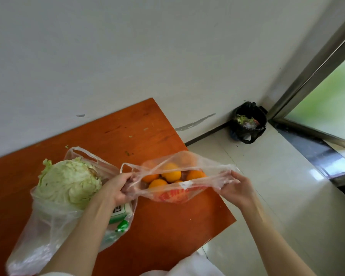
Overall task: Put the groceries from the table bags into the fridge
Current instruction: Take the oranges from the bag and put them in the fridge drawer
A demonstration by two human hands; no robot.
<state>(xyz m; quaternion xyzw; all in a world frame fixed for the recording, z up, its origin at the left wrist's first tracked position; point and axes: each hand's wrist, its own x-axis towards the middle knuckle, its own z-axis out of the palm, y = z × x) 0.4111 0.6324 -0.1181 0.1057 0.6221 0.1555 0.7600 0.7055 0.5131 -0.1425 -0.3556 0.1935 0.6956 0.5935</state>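
A home: grocery bags [173,194] on wooden table [127,134], lined bin [247,122].

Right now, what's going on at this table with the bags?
A person is unpacking groceries. The left hand and right hand each grip a side of a clear plastic bag, pulling its mouth open over the oranges inside. A cabbage sits in a second bag beside it on the wooden table.
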